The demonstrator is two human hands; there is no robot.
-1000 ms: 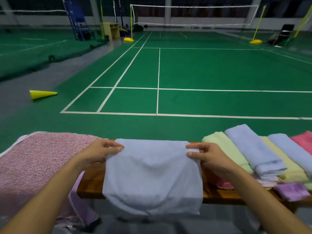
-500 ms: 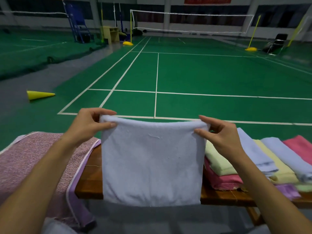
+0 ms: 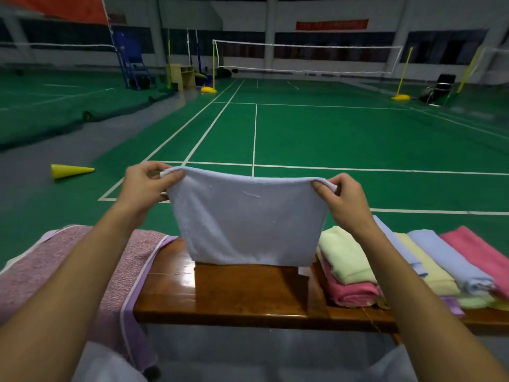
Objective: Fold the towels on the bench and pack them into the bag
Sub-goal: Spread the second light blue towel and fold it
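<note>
Holding a pale blue towel [image 3: 248, 221] up by its top corners, the person has it hanging in the centre of the frame, its lower edge just meeting the wooden desk [image 3: 242, 293]. The left hand [image 3: 146, 183] pinches the upper left corner with curled fingers and thumb; the right hand [image 3: 344, 197] pinches the upper right corner the same way. The cloth looks already doubled, so this reads as a fold partway through, with at least one more fold likely before it is compact.

At the lower right of the frame a pile of towels [image 3: 413, 266] in green, pink, yellow, blue and purple lies on the desk; whether they count as finished folds I cannot tell, since several look loosely rolled rather than squared. At the lower left a speckled pink bag [image 3: 55, 268] with lilac trim sits on the desk end. Nothing visible is inside it, so packing seems not yet begun and most of the job remains.
</note>
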